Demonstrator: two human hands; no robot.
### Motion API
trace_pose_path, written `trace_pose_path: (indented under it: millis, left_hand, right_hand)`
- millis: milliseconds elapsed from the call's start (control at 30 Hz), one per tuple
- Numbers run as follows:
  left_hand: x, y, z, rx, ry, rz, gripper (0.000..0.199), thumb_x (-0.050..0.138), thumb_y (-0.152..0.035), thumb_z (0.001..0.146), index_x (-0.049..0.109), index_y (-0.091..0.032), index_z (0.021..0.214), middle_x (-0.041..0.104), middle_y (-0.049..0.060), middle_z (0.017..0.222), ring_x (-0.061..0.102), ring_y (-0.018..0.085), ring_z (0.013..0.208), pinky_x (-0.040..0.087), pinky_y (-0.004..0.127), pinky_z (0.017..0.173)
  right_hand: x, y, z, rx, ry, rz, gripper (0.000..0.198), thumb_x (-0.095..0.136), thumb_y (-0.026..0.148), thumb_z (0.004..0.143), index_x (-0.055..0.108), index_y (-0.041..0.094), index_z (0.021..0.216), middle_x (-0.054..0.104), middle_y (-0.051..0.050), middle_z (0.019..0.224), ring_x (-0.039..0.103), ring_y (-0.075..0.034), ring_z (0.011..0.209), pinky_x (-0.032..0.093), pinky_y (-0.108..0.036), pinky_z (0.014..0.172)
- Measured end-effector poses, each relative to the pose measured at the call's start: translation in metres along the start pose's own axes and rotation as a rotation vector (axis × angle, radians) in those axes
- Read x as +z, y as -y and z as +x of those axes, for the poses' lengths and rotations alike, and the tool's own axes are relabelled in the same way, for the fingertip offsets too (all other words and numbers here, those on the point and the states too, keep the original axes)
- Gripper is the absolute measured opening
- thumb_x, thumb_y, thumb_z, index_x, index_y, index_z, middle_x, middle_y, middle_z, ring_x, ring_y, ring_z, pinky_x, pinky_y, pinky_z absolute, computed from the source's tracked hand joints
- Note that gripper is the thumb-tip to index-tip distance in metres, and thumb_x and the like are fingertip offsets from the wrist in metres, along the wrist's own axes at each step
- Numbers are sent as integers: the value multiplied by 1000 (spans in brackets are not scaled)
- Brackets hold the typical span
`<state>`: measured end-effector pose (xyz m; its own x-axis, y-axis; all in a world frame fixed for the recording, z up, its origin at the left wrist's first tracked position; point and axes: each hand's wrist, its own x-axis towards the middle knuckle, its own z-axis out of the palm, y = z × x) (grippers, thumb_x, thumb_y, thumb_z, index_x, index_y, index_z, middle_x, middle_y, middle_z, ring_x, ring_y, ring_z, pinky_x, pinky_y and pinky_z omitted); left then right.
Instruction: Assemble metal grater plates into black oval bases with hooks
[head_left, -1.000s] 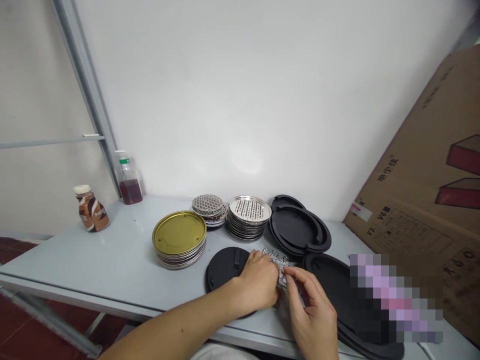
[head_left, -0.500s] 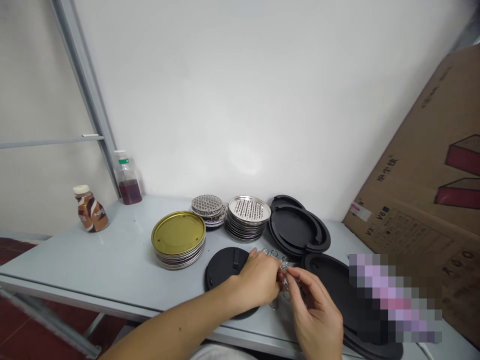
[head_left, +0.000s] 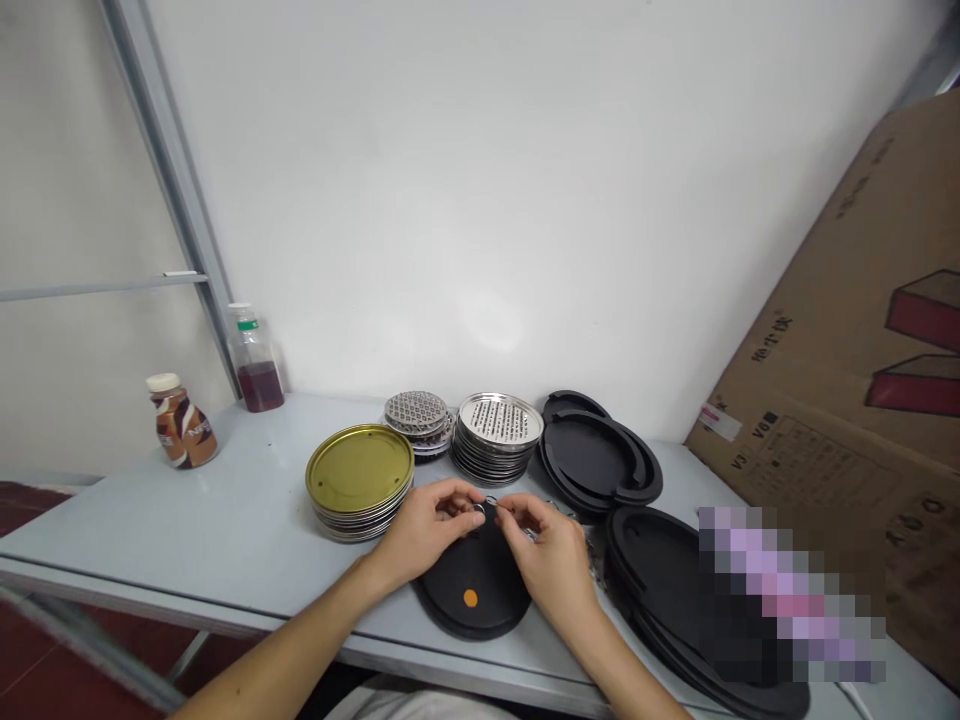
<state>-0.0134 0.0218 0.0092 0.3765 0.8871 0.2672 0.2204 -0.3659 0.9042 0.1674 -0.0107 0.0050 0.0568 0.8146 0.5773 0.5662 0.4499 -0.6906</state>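
Note:
My left hand (head_left: 439, 520) and my right hand (head_left: 551, 545) meet above a round black disc (head_left: 491, 590) that bears an orange dot (head_left: 470, 598). Between the pinched fingertips of both hands is a small wire ring (head_left: 491, 500), and its finer shape is too small to make out. More small metal rings (head_left: 592, 560) lie on the table, partly covered by my right hand. Left of my left hand stands a stack of round tins with a gold top (head_left: 360, 466).
Perforated metal discs (head_left: 416, 410) and a stack of round grater plates (head_left: 500, 420) stand behind. Black round trays (head_left: 592, 455) and larger black discs (head_left: 675, 560) sit to the right. A cardboard box (head_left: 840, 400) leans there. Two bottles, one brown (head_left: 182, 425), one clear (head_left: 257, 360), stand left.
Both hands have moved left from the pile of rings to above the black disc. A ring is now held between their fingertips, and the disc's orange dot has come into view.

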Motion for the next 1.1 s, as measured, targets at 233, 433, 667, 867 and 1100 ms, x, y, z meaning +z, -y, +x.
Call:
trace_pose_path:
  millis: [233, 433, 667, 867, 1100]
  left_hand:
    - [0, 1, 1, 57, -88, 9, 21, 67, -27, 86, 76, -19, 104, 74, 5, 92, 66, 19, 84, 52, 29, 79]
    - [2, 3, -2, 75, -89, 1, 18, 70, -25, 85, 78, -19, 100, 77, 6, 95, 69, 21, 87, 53, 30, 81]
    - [6, 11, -2, 46, -78, -116, 20, 71, -30, 83, 77, -15, 94, 78, 7, 86, 70, 19, 72, 57, 28, 69]
    - [6, 8, -2, 26, -93, -157, 17, 72, -28, 80, 77, -14, 90, 76, 6, 81, 68, 17, 67, 56, 26, 66]
    - [3, 2, -2, 3, -61, -206, 19, 71, -30, 80, 75, -12, 84, 72, 5, 72, 63, 14, 58, 53, 24, 57]
  right_hand:
    - [8, -9, 0, -78, 54, 42, 18, 59, 21, 88, 74, 23, 98, 79, -5, 91, 74, -22, 80, 58, -34, 75]
    - [5, -12, -8, -205, 28, 25, 23, 58, 16, 91, 74, 23, 106, 79, -6, 97, 75, -22, 85, 60, -34, 76]
    - [10, -18, -13, -375, 14, -9, 28, 56, 12, 94, 70, 21, 116, 74, -8, 92, 69, -20, 83, 58, -33, 73]
    - [13, -22, -14, -487, 46, -167, 42, 50, 8, 95, 56, 18, 135, 63, -9, 87, 60, -21, 78, 55, -35, 68]
    - [10, -21, -16, -587, 48, -251, 52, 46, 5, 95, 42, 17, 146, 61, -11, 94, 57, -22, 82, 54, -36, 73]
